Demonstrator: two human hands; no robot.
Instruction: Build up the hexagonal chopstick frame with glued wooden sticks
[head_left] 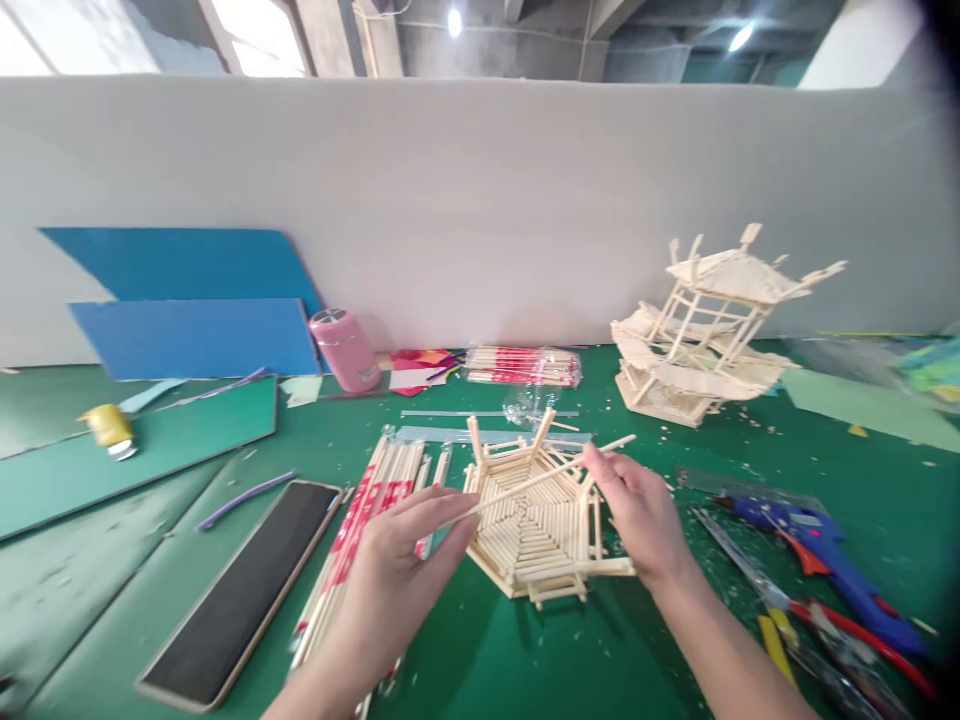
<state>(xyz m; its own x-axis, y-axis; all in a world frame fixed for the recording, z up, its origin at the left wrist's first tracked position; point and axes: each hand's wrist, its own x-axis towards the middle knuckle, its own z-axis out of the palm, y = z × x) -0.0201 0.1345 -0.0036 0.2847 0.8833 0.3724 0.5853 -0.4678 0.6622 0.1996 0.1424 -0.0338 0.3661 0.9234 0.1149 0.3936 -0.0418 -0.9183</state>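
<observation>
A thin wooden stick [551,472] lies slantwise above a hexagonal base built of wooden sticks [534,528] on the green mat. My left hand [401,565] pinches the stick's lower left end. My right hand [637,515] pinches it near the upper right end, just right of the base. Both hands have their fingers closed on the stick. A bundle of packed sticks [360,545] lies left of the base, partly under my left hand.
A finished stick pavilion [705,330] stands at the back right. A blue glue gun [817,560] and red-handled pliers [862,640] lie at the right. A phone [240,590] lies at the left, with a pink bottle [345,350], blue boards [195,310] and another stick pack [523,366] behind.
</observation>
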